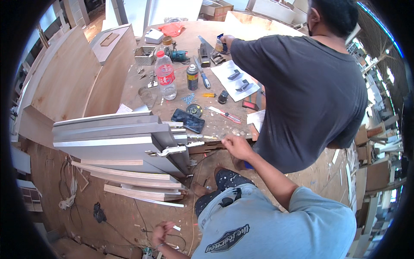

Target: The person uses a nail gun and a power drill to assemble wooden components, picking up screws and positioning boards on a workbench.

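Note:
My right hand (237,146) is at the front edge of the workbench, its fingers curled in; what they hold, if anything, is hidden. Low over the floor, my left hand (161,233) has its fingers apart, with nothing seen in it. A small white piece (177,227) shows just beside its fingertips; I cannot tell whether they touch. Left of my right hand stands a stack of grey and white panels (108,146), with a metal hinge (171,150) sticking out from one. A black phone (188,120) and a red-and-white utility knife (224,115) lie on the bench nearby.
A co-worker in a dark shirt (310,95) stands at the bench's right, reaching across it. On the workbench (138,112) are a plastic bottle (165,75), a spray can (192,77), a printed sheet (235,80) and a green power tool (176,55). Cables (146,224) trail over the floor.

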### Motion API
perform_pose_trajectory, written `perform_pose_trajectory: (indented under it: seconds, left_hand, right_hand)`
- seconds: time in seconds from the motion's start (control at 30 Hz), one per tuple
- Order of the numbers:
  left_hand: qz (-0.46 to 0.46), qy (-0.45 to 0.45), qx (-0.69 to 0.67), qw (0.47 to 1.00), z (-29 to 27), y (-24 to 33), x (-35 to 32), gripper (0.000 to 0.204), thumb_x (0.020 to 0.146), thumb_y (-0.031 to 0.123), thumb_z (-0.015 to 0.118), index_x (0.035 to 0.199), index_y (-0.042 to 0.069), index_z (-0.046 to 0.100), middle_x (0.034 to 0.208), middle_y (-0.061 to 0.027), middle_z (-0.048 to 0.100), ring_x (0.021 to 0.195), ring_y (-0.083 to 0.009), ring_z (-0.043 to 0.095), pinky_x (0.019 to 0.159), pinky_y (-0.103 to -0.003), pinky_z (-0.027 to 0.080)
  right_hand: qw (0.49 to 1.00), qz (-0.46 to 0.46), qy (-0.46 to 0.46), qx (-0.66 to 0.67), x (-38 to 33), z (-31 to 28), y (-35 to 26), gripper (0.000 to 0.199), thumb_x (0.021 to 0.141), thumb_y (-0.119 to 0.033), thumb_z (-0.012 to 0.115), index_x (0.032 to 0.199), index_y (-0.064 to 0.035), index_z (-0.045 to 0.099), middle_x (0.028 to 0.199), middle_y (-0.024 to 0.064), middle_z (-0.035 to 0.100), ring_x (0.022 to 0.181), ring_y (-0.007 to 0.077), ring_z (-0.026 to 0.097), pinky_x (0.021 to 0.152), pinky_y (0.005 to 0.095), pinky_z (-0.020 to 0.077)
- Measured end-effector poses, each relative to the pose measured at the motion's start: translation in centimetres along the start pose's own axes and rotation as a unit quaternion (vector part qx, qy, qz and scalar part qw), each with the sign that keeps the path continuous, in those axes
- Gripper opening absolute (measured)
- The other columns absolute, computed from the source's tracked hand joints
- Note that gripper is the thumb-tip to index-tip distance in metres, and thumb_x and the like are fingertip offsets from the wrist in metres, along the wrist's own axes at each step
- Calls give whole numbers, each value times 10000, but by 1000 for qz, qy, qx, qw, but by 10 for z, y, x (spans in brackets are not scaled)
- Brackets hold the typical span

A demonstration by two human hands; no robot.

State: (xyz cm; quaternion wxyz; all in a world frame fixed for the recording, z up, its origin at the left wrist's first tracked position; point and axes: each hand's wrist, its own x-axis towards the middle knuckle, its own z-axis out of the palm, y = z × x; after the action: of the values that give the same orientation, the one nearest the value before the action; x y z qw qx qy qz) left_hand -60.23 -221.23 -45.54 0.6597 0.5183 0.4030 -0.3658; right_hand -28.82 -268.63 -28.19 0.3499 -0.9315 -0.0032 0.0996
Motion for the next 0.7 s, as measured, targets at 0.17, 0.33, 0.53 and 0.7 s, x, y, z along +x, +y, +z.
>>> perform_pose_trajectory:
  seconds: [0.17, 0.33, 0.53, 0.7]
  left_hand:
    - [141, 154, 45, 977, -37, 113, -121, 494, 1034, 359, 445, 929, -51, 702, 880, -160, 736, 867, -222, 714, 772, -314, 551]
    - [376, 170, 130, 902, 4, 244, -229, 472, 1019, 344, 498, 898, -75, 679, 889, -153, 721, 880, -246, 685, 905, -373, 508]
    - [691, 254, 45, 675, 87, 379, -250, 385, 1035, 267, 484, 1000, -69, 668, 1044, -132, 694, 976, -211, 634, 975, -353, 457]
    - [647, 295, 209, 671, 197, 482, -194, 302, 1044, 188, 477, 1108, -53, 647, 1139, -123, 660, 1087, -173, 585, 1017, -323, 406]
  right_hand:
    - [1000, 9, 23, -5, 41, 2, -3, 307, 942, -319, 574, 975, -33, 679, 778, 232, 655, 772, 407, 655, 709, 482, 499]
    - [978, -136, 146, 62, 95, 12, 15, 214, 946, -194, 603, 1077, -31, 654, 812, 79, 665, 639, 177, 623, 640, 334, 511]
    - [944, -59, 142, 293, 182, 0, -71, 227, 903, -133, 606, 1115, -54, 627, 808, 127, 675, 743, 248, 679, 699, 378, 522]
    - [912, -90, 246, 316, 275, -24, -96, 194, 904, -108, 568, 1074, -27, 618, 803, 91, 676, 713, 178, 663, 668, 323, 518]
